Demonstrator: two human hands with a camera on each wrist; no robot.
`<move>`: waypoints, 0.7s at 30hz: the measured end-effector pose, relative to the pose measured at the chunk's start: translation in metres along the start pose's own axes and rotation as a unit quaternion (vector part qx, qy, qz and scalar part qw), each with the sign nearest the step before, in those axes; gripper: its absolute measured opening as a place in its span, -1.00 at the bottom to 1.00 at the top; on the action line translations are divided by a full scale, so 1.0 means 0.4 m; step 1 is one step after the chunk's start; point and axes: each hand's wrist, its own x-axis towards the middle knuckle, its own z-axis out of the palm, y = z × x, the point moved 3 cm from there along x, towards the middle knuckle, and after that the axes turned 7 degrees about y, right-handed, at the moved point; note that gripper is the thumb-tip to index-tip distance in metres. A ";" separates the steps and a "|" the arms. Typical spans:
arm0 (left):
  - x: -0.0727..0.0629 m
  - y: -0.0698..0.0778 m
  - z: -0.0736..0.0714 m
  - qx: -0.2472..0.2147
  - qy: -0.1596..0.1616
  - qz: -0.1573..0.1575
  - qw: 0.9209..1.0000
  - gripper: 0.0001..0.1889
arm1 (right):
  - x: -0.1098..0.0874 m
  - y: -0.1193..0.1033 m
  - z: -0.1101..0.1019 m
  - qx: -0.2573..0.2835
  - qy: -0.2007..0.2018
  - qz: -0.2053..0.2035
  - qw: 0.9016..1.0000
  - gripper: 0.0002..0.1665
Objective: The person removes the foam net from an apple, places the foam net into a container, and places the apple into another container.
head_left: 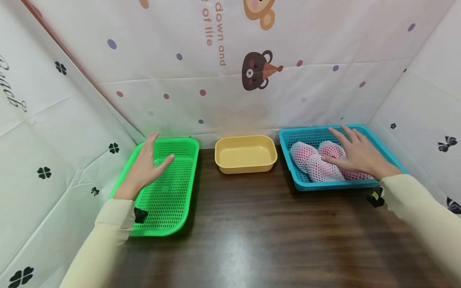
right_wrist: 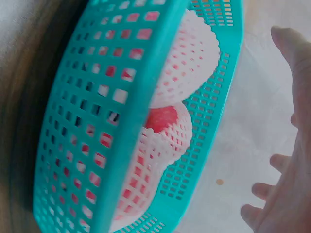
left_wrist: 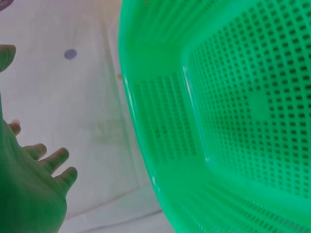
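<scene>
On the right, a blue plastic basket [head_left: 306, 186] contains several reddish round things in white foam nets [head_left: 324, 169]; in the right wrist view a bare red patch shows on one net-wrapped thing [right_wrist: 163, 118]. My right hand [head_left: 354, 154] hovers over this basket, its fingers spread and holding nothing. At the left, my left hand [head_left: 142, 170] is above a green plastic basket [head_left: 169, 200] with thumb and fingers apart. Nothing lies in the visible part of the green basket. The left wrist view shows the same hand [left_wrist: 34, 189] beside the basket rim, apart from it.
Between the two baskets stands a small yellow tray [head_left: 246, 169] against the back. All of them are on a dark wooden table [head_left: 245, 224]. A printed white cloth [head_left: 162, 68] hangs behind and at both sides.
</scene>
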 end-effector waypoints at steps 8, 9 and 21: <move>0.018 0.042 0.044 -0.069 -0.016 -0.024 0.997 0.01 | 0.039 0.004 -0.008 0.031 -0.076 0.003 0.997 0.29; 0.019 0.049 0.048 -0.077 -0.018 -0.028 0.996 0.01 | 0.043 0.003 -0.009 0.036 -0.079 0.003 0.996 0.28; 0.048 0.145 0.103 -0.176 -0.032 -0.066 0.982 -0.01 | 0.091 0.025 0.010 0.086 -0.115 0.035 0.989 0.25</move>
